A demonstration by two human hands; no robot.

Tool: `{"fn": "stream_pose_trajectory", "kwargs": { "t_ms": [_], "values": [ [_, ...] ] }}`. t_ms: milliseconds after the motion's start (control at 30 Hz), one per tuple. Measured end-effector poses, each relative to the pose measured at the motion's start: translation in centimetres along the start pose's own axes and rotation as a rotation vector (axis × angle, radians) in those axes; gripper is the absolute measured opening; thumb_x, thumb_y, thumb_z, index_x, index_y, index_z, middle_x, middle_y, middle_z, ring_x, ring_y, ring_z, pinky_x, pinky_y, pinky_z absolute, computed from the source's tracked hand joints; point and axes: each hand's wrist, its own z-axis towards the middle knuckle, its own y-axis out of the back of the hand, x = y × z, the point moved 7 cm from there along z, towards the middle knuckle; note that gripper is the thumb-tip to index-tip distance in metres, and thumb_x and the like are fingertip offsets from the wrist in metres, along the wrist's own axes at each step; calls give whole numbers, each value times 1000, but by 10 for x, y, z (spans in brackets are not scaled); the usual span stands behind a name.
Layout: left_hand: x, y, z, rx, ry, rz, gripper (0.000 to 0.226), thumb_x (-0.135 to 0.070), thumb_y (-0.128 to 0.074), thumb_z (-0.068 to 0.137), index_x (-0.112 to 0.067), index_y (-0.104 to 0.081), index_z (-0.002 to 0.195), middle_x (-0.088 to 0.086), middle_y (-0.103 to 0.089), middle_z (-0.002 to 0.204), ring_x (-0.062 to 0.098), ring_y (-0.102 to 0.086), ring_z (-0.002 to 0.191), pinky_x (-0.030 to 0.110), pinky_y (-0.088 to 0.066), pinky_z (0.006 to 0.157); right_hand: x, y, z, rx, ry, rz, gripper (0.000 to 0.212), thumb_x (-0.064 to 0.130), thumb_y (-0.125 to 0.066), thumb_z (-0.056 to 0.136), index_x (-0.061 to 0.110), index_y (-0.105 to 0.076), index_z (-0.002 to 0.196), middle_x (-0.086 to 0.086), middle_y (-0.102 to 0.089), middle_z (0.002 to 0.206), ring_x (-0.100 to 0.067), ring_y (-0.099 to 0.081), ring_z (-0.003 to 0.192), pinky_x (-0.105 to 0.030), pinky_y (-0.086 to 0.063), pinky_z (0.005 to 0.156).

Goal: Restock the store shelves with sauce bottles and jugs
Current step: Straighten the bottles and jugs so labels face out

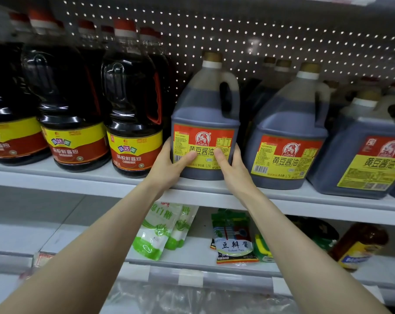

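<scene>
dark sauce jug [205,114], red-yellow label [203,146], tan cap [212,56].

We cannot see where the fingers of the left grip [167,166] and the right grip [235,171] end behind the centre jug [205,109]. The left frame edge cuts off the leftmost bottle [8,98], and the right edge cuts off the end jug [368,150]. The lower-right bottle [359,243] is blurred, and its label is unreadable.

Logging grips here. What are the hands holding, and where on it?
A soy sauce jug, low on its body: left hand on its left side, right hand on its right, thumbs on the label.
</scene>
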Motion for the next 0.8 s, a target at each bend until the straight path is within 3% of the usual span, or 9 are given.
{"fn": "stream_pose_trajectory", "kwargs": {
  "t_ms": [800],
  "values": [
    [-2, -2, 2, 9, 54, -13, 52, -24, -63, 90, -24, -39, 137, -8, -60, 122, -3, -58, 102, 7, -49, 69, -3, -3, 8, 33, -18, -2, 84, 77, -39, 82, 36, -12, 151, 9, -39, 150, -21, -32, 140, -50, -28, 114]
  ]
}}
